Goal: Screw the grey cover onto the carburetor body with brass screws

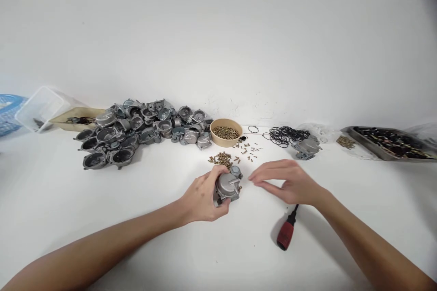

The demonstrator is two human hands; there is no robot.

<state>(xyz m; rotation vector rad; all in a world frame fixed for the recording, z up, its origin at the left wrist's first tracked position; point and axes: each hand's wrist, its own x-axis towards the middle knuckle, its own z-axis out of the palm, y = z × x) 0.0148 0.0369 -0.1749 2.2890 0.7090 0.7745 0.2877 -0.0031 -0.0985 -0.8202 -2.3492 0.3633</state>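
My left hand (205, 195) is wrapped round a grey cast-metal carburetor body (228, 185), held just above the white table. A small brass piece (241, 187) shows at the body's right side. Just to the right of it hovers my right hand (288, 181), thumb and fingertips drawn together in a pinch; whatever may be between them is too small to make out. Below the right hand lies a screwdriver (286, 235) with a red and black handle, its tip end hidden under the hand. Loose brass screws (221, 160) are heaped behind the carburetor body.
Many more carburetor bodies (136, 122) are piled at the back left. A tan bowl (218, 142) of brass parts stands at the wall. Black rubber rings (287, 135), another carburetor body (307, 146) and a metal tray (372, 148) of parts lie rightward. A clear bin (44, 107) tilts far left.
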